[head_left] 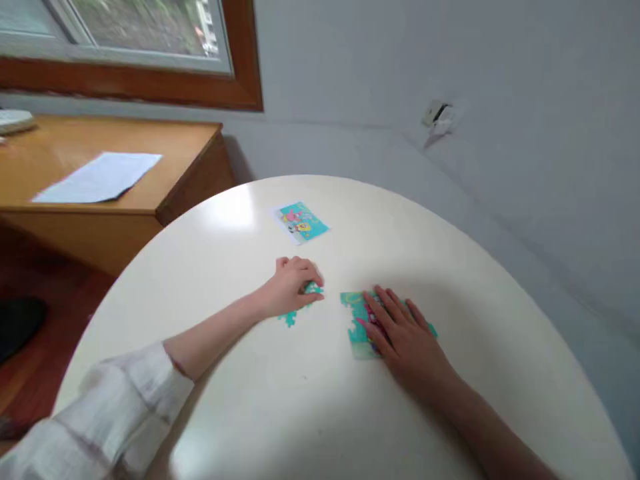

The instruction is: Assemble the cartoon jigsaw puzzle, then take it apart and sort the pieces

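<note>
In the head view, the left hand [291, 285] pinched a teal puzzle piece [314, 288] between its fingers, just beside loose pieces [290, 319] on the worktop [250, 400]. The right hand [407, 339] lay, fingers spread, across the partly joined puzzle [361, 348].

Got a round white table [490, 320] here, bright glare [233, 208] near its far left edge. Past the far edge, plain pale grey wall [345, 60] with a small outlet-like fixture [434, 113] on it. Off the left edge, an orangey-brown wooden desk [175, 143], reddish-brown floor [90, 293] below, plus a brown-framed window [115, 63] up above the desk's back edge, kinda blurry greenery [145, 25] outside.
</note>
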Action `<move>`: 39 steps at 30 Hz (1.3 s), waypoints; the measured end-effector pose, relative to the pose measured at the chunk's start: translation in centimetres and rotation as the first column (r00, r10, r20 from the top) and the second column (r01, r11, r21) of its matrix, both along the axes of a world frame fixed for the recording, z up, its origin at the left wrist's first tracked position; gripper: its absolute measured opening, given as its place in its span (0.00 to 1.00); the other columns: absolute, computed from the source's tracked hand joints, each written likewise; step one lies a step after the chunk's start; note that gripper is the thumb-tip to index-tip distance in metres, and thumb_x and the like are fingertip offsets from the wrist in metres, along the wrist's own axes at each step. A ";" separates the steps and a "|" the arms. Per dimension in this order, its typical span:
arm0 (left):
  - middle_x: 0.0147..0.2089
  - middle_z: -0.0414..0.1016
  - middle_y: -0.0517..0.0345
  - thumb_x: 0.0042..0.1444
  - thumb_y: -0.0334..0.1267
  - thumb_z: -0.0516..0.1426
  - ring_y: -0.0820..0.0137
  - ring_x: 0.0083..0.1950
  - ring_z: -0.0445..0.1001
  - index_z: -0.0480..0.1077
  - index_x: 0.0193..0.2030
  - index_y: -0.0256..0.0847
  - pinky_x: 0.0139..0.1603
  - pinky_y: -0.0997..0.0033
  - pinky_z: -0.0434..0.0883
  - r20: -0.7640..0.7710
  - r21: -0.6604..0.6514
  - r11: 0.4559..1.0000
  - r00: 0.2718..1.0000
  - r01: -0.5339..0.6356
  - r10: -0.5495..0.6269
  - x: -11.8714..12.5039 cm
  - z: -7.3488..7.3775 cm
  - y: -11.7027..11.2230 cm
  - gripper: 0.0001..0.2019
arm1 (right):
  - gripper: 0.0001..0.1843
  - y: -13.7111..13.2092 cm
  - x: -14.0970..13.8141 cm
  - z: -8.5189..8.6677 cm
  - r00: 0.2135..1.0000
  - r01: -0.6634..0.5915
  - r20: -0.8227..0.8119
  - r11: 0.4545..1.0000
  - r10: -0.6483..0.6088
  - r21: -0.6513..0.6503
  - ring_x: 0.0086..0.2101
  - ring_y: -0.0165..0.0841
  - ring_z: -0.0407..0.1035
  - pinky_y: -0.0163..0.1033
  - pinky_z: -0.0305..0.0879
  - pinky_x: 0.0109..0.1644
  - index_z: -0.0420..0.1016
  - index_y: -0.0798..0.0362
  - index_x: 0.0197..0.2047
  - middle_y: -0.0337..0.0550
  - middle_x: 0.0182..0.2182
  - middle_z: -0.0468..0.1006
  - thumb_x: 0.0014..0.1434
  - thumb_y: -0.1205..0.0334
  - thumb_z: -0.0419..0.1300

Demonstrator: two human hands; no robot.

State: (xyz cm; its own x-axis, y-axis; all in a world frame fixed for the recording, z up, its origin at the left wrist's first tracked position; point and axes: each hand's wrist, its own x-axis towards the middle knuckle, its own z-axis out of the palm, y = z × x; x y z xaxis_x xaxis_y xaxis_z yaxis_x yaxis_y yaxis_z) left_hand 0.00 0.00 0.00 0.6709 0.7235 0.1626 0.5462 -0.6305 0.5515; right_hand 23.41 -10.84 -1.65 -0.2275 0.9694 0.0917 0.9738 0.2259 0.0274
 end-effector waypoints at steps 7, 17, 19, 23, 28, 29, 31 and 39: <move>0.41 0.72 0.58 0.50 0.41 0.60 0.65 0.45 0.65 0.68 0.35 0.41 0.46 0.62 0.51 -0.003 0.007 1.000 1.000 0.007 -0.007 0.0 -0.2 0.1 0.08 | 0.27 0.0 0.1 -0.3 1.000 0.005 -0.003 1.000 -0.005 0.016 0.62 0.38 0.49 0.51 0.49 0.62 0.54 0.48 0.64 0.45 0.63 0.54 0.64 0.50 0.38; 0.35 0.73 0.59 0.54 0.32 0.54 0.67 0.43 0.66 0.66 0.33 0.39 0.48 0.60 0.50 0.000 0.039 0.998 0.999 0.046 -0.046 -0.1 0.2 -0.2 0.01 | 0.27 0.0 0.4 -0.6 1.000 -0.015 -0.005 0.999 0.016 0.046 0.62 0.38 0.49 0.51 0.49 0.62 0.53 0.47 0.64 0.45 0.63 0.55 0.64 0.51 0.39; 0.35 0.73 0.59 0.54 0.32 0.53 0.68 0.43 0.66 0.66 0.33 0.39 0.49 0.60 0.51 0.011 0.036 0.999 0.999 0.036 -0.037 -0.1 0.3 -0.3 0.02 | 0.27 0.0 0.5 -0.7 1.000 -0.020 -0.008 0.999 0.020 0.050 0.62 0.38 0.49 0.52 0.49 0.62 0.52 0.46 0.65 0.45 0.63 0.55 0.64 0.51 0.38; 0.32 0.73 0.62 0.55 0.32 0.53 0.72 0.37 0.69 0.66 0.35 0.39 0.52 0.60 0.54 0.085 0.032 0.999 0.996 0.024 -0.026 -0.2 0.4 -0.4 0.02 | 0.27 0.0 0.6 -0.8 1.000 -0.025 -0.007 0.998 0.025 0.056 0.62 0.38 0.49 0.52 0.49 0.62 0.51 0.46 0.65 0.45 0.63 0.54 0.64 0.51 0.38; 0.34 0.74 0.57 0.56 0.32 0.51 0.73 0.37 0.71 0.69 0.34 0.38 0.41 0.73 0.66 0.237 0.069 0.997 0.971 0.025 -0.040 -0.4 0.3 -0.4 0.06 | 0.27 0.0 0.4 -0.5 1.000 -0.010 -0.004 0.999 0.010 0.041 0.61 0.38 0.50 0.52 0.50 0.62 0.53 0.47 0.64 0.45 0.63 0.55 0.64 0.51 0.37; 0.35 0.75 0.56 0.57 0.32 0.50 0.73 0.37 0.72 0.69 0.35 0.38 0.39 0.74 0.67 0.256 0.080 0.996 0.965 0.033 -0.053 -0.4 0.2 -0.4 0.07 | 0.27 0.0 0.3 -0.5 1.000 -0.007 -0.004 0.999 0.007 0.035 0.61 0.38 0.50 0.52 0.50 0.62 0.54 0.47 0.64 0.45 0.63 0.55 0.64 0.50 0.37; 0.36 0.75 0.54 0.58 0.32 0.49 0.73 0.38 0.73 0.71 0.37 0.38 0.39 0.76 0.68 0.286 0.116 0.992 0.955 0.043 -0.074 -0.4 0.1 -0.4 0.09 | 0.27 0.0 0.3 -0.4 1.000 -0.003 -0.005 1.000 0.003 0.026 0.61 0.38 0.50 0.51 0.50 0.62 0.54 0.48 0.64 0.45 0.63 0.55 0.64 0.50 0.37; 0.37 0.75 0.53 0.57 0.30 0.51 0.73 0.37 0.74 0.72 0.40 0.37 0.40 0.76 0.70 0.329 0.099 0.995 0.944 0.008 -0.041 -0.3 -0.1 -0.5 0.10 | 0.27 -0.1 0.3 -0.4 1.000 -0.006 -0.003 0.999 0.006 0.036 0.61 0.37 0.50 0.51 0.49 0.62 0.54 0.47 0.64 0.44 0.63 0.56 0.64 0.50 0.38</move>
